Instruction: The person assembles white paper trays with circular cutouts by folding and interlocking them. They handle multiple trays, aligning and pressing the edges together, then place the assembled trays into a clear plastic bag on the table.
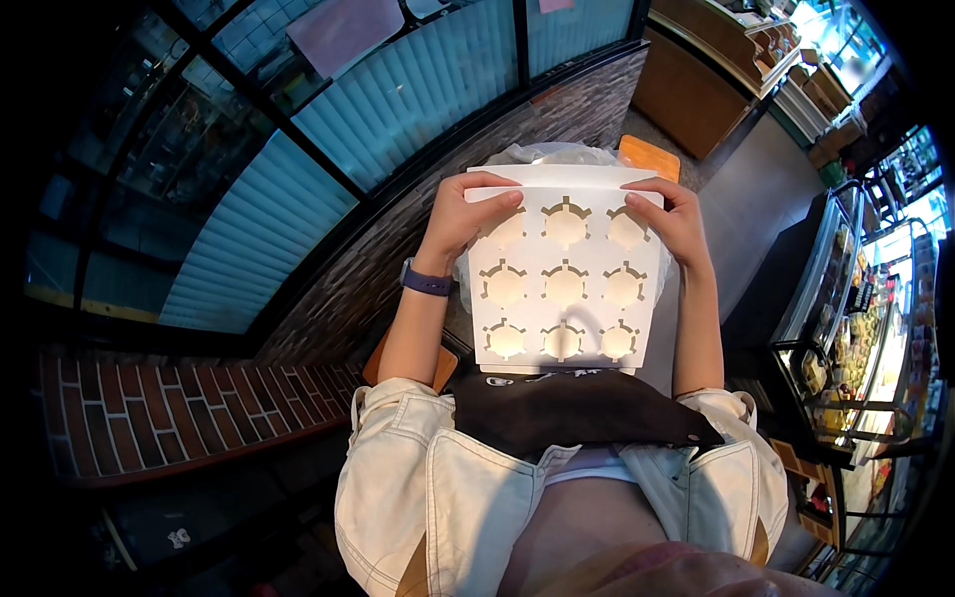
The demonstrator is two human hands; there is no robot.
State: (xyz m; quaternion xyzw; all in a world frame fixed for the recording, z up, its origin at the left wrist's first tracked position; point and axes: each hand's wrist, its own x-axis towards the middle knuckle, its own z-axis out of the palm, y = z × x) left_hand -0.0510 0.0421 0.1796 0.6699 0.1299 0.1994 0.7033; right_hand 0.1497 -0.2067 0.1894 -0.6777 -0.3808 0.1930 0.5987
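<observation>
A white cardboard cupcake insert (535, 249) with rows of round notched holes lies in front of my chest. Its far edge is folded up into a narrow flap. My left hand (468, 214) grips the far left corner, thumb on top and fingers behind the fold. On the far right corner my right hand (678, 214) has the same pinch. Pale material shows through the holes; I cannot tell if it is the box base or another sheet. Behind the insert, crumpled clear plastic (557, 152) sticks out at the far side and along both edges.
An orange seat or board (650, 156) shows past my right hand. To the left runs a window wall (398, 109) with blinds above stone-pattern cladding, and a brick-faced ledge (189, 413). Glass display cases (811, 289) stand at right; a wooden counter (688, 85) is farther off.
</observation>
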